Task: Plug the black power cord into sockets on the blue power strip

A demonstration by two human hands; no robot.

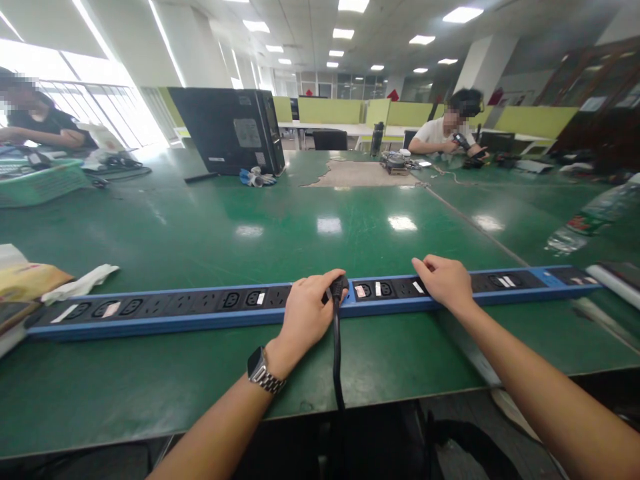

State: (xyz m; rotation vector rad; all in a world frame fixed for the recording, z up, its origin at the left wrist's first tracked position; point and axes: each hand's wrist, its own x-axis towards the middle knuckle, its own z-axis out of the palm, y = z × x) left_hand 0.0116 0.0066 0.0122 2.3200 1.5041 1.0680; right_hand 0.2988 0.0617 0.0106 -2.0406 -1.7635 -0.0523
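Note:
A long blue power strip (187, 322) with black sockets lies across the green table in front of me. My left hand (311, 303), with a watch on its wrist, is closed round a black power plug (339, 287) at the middle of the strip. From the plug a black cord hangs over the table's front edge. Whether the plug is fully in a socket is hidden by my fingers. Farther right, my right hand (444, 279) is closed over the strip, its thumb pointing left; its other fingers are partly hidden. Small white stickers mark several sockets.
A black computer case (227, 130) and blue-grey gloves (257, 177) are at the back. A plastic bottle (593, 217) lies at the right, a green basket (43, 181) and a yellow packet (33, 280) at the left. Two people sit across the table.

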